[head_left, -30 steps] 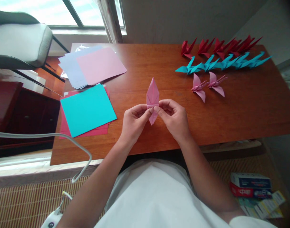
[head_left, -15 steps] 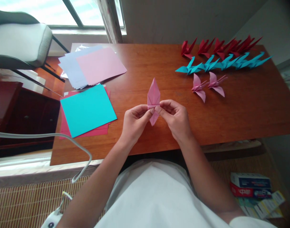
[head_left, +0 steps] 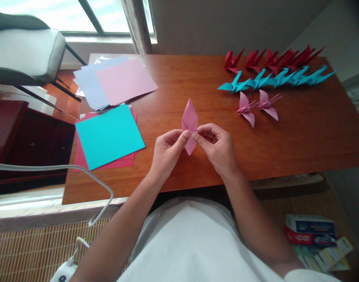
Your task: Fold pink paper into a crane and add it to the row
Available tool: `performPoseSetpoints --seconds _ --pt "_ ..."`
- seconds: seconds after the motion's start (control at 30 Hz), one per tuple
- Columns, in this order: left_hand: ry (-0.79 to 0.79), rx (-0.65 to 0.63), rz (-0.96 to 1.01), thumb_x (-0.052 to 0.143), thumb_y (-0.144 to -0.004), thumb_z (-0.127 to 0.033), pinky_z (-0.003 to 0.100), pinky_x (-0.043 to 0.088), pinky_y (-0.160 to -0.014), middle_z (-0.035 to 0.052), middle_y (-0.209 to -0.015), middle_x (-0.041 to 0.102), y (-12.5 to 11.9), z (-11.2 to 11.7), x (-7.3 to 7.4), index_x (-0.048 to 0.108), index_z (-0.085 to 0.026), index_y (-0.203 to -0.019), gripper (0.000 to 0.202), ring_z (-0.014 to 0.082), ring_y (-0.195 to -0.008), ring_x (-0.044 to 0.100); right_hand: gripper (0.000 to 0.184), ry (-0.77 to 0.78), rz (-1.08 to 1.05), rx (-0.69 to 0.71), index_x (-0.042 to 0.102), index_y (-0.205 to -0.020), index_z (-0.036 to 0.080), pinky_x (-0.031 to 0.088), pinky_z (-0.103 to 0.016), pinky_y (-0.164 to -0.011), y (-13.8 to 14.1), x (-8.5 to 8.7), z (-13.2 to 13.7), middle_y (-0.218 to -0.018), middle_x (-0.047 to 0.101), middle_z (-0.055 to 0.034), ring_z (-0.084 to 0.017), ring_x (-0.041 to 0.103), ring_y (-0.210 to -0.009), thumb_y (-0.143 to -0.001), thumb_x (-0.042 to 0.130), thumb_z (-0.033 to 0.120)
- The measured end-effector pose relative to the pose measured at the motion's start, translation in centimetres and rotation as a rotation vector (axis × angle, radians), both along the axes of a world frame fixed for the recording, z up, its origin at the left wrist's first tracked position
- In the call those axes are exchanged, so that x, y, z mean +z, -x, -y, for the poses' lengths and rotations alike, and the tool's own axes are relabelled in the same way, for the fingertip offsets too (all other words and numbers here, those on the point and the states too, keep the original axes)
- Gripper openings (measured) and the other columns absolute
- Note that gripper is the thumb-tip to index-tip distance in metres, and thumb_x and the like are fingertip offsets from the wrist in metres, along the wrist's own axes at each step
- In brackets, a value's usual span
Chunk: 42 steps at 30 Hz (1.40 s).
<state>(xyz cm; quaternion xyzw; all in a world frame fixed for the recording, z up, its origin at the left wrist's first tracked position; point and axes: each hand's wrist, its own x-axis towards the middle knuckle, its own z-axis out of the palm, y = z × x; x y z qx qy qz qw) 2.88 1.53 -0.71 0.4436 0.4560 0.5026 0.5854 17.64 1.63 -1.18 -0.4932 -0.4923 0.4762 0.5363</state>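
Note:
A pink folded paper piece (head_left: 189, 117), long and pointed at both ends, is held just above the wooden table (head_left: 300, 133). My left hand (head_left: 167, 150) pinches its left middle edge. My right hand (head_left: 217, 147) pinches its right middle edge, fingers curled. Two finished pink paper cranes (head_left: 257, 105) lie to the right. Behind them runs a row of blue cranes (head_left: 279, 78) and a row of red cranes (head_left: 273, 58).
A blue sheet (head_left: 109, 135) lies on red sheets at the left. Behind it is a stack of pink and lilac sheets (head_left: 115, 82). A grey chair (head_left: 23, 47) stands at the far left. Boxes (head_left: 310, 229) lie on the floor at lower right.
The pink piece and both hands have shifted very slightly; the grip looks the same.

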Motion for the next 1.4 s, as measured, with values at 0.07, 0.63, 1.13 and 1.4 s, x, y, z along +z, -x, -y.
performPoseSetpoints --seconds 0.07,0.63,1.13,1.4 --pt "-0.003 0.016 -0.003 0.077 -0.085 -0.045 0.021 0.044 -0.061 0.0013 -0.073 0.072 0.01 -0.05 -0.11 0.078 -0.017 -0.079 0.029 0.0112 -0.065 0.059 0.022 -0.013 0.015 0.012 0.069 -0.084 0.023 0.056 -0.026 -0.069 0.00 0.10 0.04 -0.080 0.070 0.0026 -0.013 0.065 -0.073 -0.078 0.085 0.037" --pt "-0.020 -0.006 -0.040 0.075 -0.086 -0.050 0.023 0.043 -0.060 0.0019 -0.072 0.071 0.05 -0.17 -0.36 0.080 -0.018 -0.082 0.033 0.0129 -0.064 0.058 0.026 0.044 -0.002 0.007 0.069 -0.084 0.024 0.058 -0.029 -0.071 0.00 0.11 0.03 -0.081 0.071 0.0017 -0.014 0.067 -0.075 -0.077 0.085 0.043" --pt "-0.048 -0.018 -0.082 0.072 -0.089 -0.050 0.023 0.044 -0.061 0.0032 -0.079 0.076 0.10 -0.16 -0.25 0.082 -0.020 -0.090 0.032 0.0135 -0.066 0.060 0.028 0.063 -0.048 0.024 0.069 -0.084 0.023 0.058 -0.028 -0.072 -0.08 0.24 -0.03 -0.080 0.070 0.0024 -0.013 0.066 -0.075 -0.073 0.087 0.042" --pt "-0.046 -0.017 -0.109 0.072 -0.088 -0.051 0.024 0.040 -0.057 0.0012 -0.068 0.069 0.10 -0.17 -0.37 0.079 -0.019 -0.080 0.034 0.0131 -0.062 0.057 0.029 0.062 -0.041 0.016 0.068 -0.084 0.024 0.057 -0.027 -0.072 -0.03 -0.11 0.00 -0.081 0.070 0.0022 -0.013 0.066 -0.075 -0.074 0.086 0.044"
